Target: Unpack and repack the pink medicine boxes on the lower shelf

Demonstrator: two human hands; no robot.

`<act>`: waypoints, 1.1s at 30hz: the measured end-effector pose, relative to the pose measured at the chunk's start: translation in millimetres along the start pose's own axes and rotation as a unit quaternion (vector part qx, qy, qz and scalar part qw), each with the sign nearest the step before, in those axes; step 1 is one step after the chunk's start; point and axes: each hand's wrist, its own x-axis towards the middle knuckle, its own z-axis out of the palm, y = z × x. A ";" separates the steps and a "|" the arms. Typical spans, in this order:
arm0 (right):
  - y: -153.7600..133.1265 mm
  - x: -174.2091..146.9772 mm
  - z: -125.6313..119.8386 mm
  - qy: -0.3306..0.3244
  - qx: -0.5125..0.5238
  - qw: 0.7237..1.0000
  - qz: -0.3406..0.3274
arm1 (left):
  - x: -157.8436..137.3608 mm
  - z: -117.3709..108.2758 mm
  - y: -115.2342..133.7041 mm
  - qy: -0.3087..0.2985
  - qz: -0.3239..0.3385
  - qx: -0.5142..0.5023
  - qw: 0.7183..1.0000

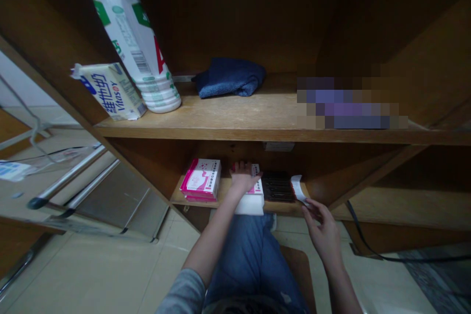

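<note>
My left hand (pixel 243 180) lies on a pink-and-white box (pixel 256 186) on the lower shelf, fingers spread and thumb out to the right. A white piece (pixel 250 204), paper or box flap, juts from the near end of this box over the shelf edge. To its right lies a row of thin dark packets or sticks (pixel 277 187). My right hand (pixel 326 230) pinches the near end of a curved white strip (pixel 299 189) with a dark reddish edge; its exact kind is unclear. Left of my left hand sits a stack of similar pink-and-white boxes (pixel 201 179).
On the upper shelf (pixel 228 120) stand a large white bottle (pixel 134 44) and a Vitasoy carton (pixel 110 92), with a folded blue cloth (pixel 231 77) and a blurred-out patch beyond. A black cable (pixel 362 238) hangs at right. A metal-framed rack (pixel 91 181) is at left.
</note>
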 end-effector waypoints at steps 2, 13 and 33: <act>-4.4 -0.5 -3.3 0.005 -0.002 1.000 0.006 | 1.7 -0.6 1.2 -0.028 -0.007 -0.003 1.000; -65.6 -17.5 37.9 -0.053 0.085 0.993 -0.069 | -32.5 -66.2 -3.6 0.144 0.072 -0.134 0.978; -104.1 -52.7 181.2 -0.377 0.339 0.862 0.001 | -66.9 -100.4 -121.3 0.053 -0.187 -0.072 0.978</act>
